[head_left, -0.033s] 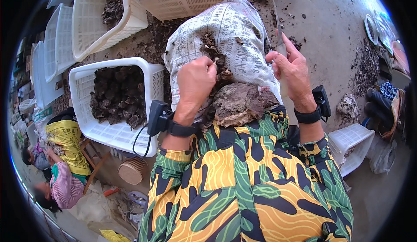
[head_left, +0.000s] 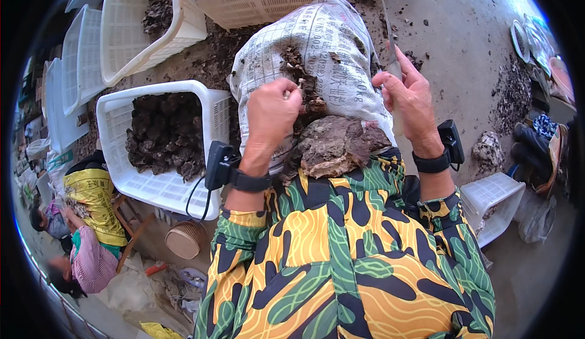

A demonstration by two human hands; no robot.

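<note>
My right hand (head_left: 411, 98) is closed round the pale handle of a long thin-bladed knife (head_left: 388, 25), its blade pointing away from me. My left hand (head_left: 272, 110) is closed in a pinch, with a small pale-tipped scrap (head_left: 301, 83) showing at the fingers. Both hands are above a white printed woven sack (head_left: 341, 40) spread over my lap. Brown crumbs and flakes (head_left: 297, 59) lie on the sack past my left hand. Close to my waist rests a large rough brown clump (head_left: 341, 147), fungus-like, touched by neither hand.
At left stands a white basket (head_left: 210, 95) with dark brown clumps (head_left: 166, 133). Further baskets (head_left: 113, 40) stand beyond it, one reddish-topped (head_left: 262, 4). A smaller white basket (head_left: 496, 202) is at right. A person in a striped sleeve (head_left: 94, 260) sits at lower left. Dark debris (head_left: 512, 95) litters the floor.
My left hand has shifted very slightly to the left, still pinched. The right hand and knife look the same.
</note>
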